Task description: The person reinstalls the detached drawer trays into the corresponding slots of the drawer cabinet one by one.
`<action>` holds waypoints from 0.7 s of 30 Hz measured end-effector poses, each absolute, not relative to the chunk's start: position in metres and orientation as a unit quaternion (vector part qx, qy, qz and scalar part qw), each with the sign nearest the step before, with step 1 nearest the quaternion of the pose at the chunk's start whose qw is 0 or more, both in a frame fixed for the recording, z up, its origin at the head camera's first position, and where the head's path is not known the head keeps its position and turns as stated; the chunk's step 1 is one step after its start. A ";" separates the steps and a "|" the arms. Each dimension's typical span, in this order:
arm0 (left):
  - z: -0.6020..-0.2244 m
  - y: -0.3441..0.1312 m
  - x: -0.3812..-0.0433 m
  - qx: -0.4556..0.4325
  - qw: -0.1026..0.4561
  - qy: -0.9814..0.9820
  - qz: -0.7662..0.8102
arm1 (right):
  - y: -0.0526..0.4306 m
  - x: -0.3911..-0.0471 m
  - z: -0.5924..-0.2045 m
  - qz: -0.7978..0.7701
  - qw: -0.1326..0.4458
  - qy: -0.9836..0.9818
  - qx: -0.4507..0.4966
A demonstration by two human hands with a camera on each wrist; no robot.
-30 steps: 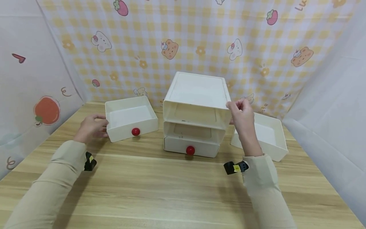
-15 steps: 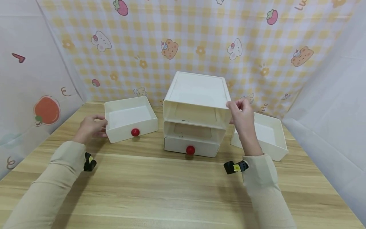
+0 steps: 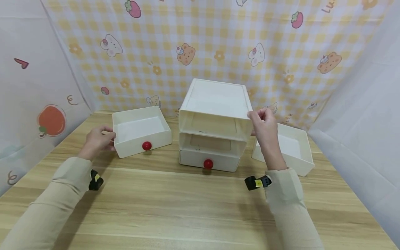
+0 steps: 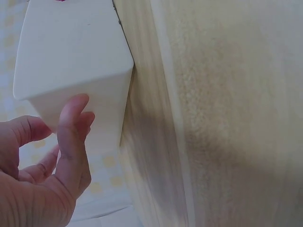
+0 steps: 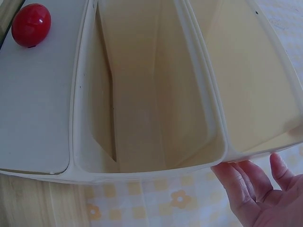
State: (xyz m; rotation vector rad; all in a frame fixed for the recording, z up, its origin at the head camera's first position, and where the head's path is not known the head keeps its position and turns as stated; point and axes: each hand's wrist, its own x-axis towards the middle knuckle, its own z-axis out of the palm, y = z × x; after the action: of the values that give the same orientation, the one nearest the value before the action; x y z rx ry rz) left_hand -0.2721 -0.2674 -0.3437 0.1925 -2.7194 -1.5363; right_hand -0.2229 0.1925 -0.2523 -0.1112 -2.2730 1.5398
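In the head view, my left hand (image 3: 98, 140) holds the left wall of a white drawer (image 3: 145, 139), which has a red round knob and stands on the table at the left. Its fingers lie against the outer wall in the left wrist view, with the thumb at the rim. My right hand (image 3: 265, 125) grips the upper right front edge of a white drawer cabinet (image 3: 218, 99), thumb on top. The cabinet's upper two compartments have no drawers in them. A closed drawer (image 5: 40, 104) with a red knob fills the bottom one.
Another white drawer (image 3: 298, 159) stands at the right, partly behind my right forearm. The wood-grain table (image 3: 175, 205) reaches toward me. Behind stands a yellow checked cloth (image 3: 218, 31), with white cloth walls on both sides.
My left hand and the left drawer have shifted slightly to the left and toward me. The right hand and the cabinet have stayed in place.
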 end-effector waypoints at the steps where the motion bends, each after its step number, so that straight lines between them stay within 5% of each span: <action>1: -0.344 -0.267 -0.271 0.061 0.009 -0.869 -0.491 | 0.193 -0.223 -0.253 0.550 0.195 -0.811 -0.039; 21: -0.336 -0.270 -0.264 0.039 0.005 -0.874 -0.484 | 0.193 -0.224 -0.253 0.550 0.202 -0.810 -0.036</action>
State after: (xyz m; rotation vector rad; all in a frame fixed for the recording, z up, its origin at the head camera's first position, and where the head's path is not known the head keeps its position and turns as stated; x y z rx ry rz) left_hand -0.2636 -0.2699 -0.3358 0.1225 -2.7373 -1.5167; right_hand -0.2237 0.1931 -0.2533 -0.1013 -2.2603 1.5352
